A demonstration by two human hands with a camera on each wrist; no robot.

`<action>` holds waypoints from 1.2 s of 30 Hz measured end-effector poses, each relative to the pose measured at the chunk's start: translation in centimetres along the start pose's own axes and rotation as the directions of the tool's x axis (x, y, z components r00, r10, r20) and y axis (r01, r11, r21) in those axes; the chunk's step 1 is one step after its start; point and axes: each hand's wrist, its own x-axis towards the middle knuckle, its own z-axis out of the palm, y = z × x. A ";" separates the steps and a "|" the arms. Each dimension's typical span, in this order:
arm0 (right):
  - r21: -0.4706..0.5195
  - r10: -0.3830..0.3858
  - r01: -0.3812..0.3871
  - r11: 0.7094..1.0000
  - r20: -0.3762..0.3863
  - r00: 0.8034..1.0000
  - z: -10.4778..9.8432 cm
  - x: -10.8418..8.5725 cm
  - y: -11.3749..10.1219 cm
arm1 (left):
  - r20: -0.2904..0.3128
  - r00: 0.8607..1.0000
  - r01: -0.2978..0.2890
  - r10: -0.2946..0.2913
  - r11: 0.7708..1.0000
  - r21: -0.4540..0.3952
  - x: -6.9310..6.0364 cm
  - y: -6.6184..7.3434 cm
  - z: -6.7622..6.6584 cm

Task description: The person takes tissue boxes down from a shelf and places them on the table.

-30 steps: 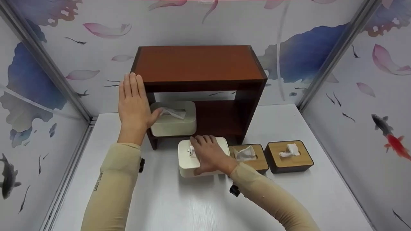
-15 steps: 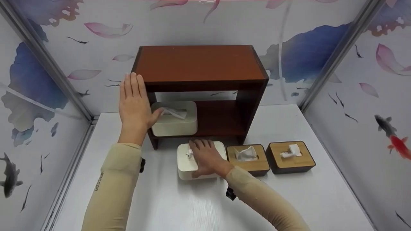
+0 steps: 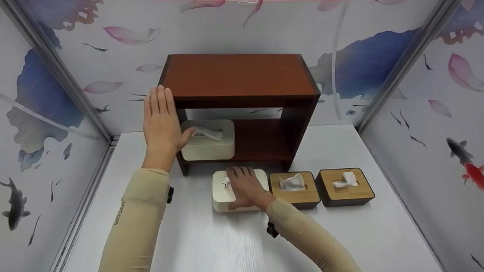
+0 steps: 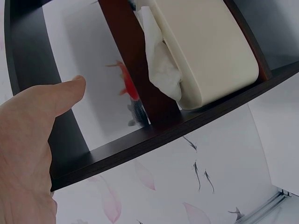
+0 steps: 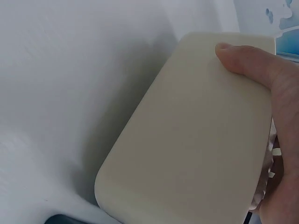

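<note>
In the head view my left hand lies flat, fingers straight, along the left side of a brown wooden shelf, its thumb out toward the shelf's front. Inside, at the left end of the lower board, sits an off-white tissue box with a tissue poking out. My right hand spans a second white tissue box standing in front of the shelf. It grips this box from above, the thumb pressed on the near side, as the right wrist view also shows; the other fingertips are hidden at the far side.
Two dark tissue boxes with bamboo-coloured lids stand to the right of the white one: a nearer box close beside it and another box further right. Patterned wall panels enclose the white table at the back and sides.
The white tissue box in my right hand has come down and slightly toward me, now beside the nearer bamboo-lidded box instead of overlapping it. My left hand keeps its place on the shelf.
</note>
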 end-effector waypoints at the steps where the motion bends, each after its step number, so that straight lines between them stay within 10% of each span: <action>1: 0.002 0.000 0.000 1.000 0.001 1.000 0.1 0.0 0.0 | -0.001 1.000 0.001 -0.001 1.000 -0.003 0.0 0.0 0.0; 36: -0.052 0.002 0.000 0.999 0.049 0.999 1.2 -0.2 0.4 | 0.001 1.000 0.003 -0.003 1.000 0.016 0.0 0.0 -0.1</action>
